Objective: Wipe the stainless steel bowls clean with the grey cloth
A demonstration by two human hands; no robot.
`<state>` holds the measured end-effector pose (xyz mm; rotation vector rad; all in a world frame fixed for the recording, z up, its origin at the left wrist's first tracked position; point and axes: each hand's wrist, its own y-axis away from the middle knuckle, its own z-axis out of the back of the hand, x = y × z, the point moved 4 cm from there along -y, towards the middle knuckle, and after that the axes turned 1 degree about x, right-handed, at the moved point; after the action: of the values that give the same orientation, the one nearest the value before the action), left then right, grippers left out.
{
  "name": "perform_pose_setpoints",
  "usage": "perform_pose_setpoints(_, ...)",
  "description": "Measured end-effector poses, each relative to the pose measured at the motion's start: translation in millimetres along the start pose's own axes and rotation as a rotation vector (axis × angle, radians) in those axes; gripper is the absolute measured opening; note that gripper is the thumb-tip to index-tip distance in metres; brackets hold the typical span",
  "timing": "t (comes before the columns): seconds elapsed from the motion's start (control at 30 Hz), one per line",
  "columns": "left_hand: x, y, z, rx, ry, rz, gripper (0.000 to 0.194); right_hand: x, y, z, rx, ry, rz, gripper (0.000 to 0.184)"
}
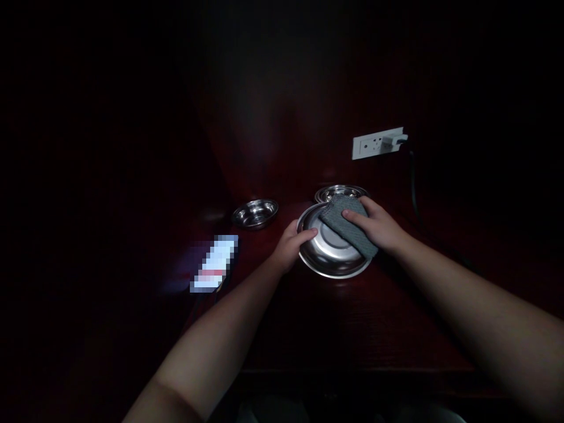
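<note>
A shiny metal bowl (332, 267), shallow and round, is tilted so its inside faces me. My left hand (293, 244) grips its left rim, thumb over the inner edge and fingers behind. In my right hand (376, 223) is a folded grey-green cloth (348, 226), pinched under the thumb and lying across the bowl's upper right side. The fingers behind the cloth are mostly hidden. Just behind the held bowl sit stacked metal bowls (339, 191), partly covered by the cloth. Another metal bowl (255, 214) rests to the left, apart from both hands.
A lit screen (214, 264), blurred out, lies at the left on the dark red table (343, 329). On the wall at the right is a white socket panel (374, 144) with a plug and a dark cable (413, 182) hanging down. The surroundings are very dark.
</note>
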<state>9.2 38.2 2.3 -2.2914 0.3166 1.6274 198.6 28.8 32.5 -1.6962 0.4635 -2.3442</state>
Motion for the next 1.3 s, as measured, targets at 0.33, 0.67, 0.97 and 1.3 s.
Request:
perform_pose_setpoints(0.33,-0.1,0.1,-0.1,0.016,-0.009,0.008,0.038,0.2,0.5,0.2,0.007,0.009,-0.026,0.041)
perform_pose_setpoints(0.67,-0.1,-0.2,0.2,0.010,-0.017,0.027,0.040,1.1,0.7,0.2,0.017,0.008,-0.014,0.039)
perform_pose_setpoints(0.97,0.1,0.5,-1.3,0.035,-0.017,0.034,0.038,-0.7,0.4,0.7,0.026,0.035,-0.032,0.041)
perform_pose_setpoints(1.3,0.6,0.9,-1.7,0.040,-0.019,0.044,0.036,0.0,0.4,-0.1,0.051,0.011,-0.032,0.039)
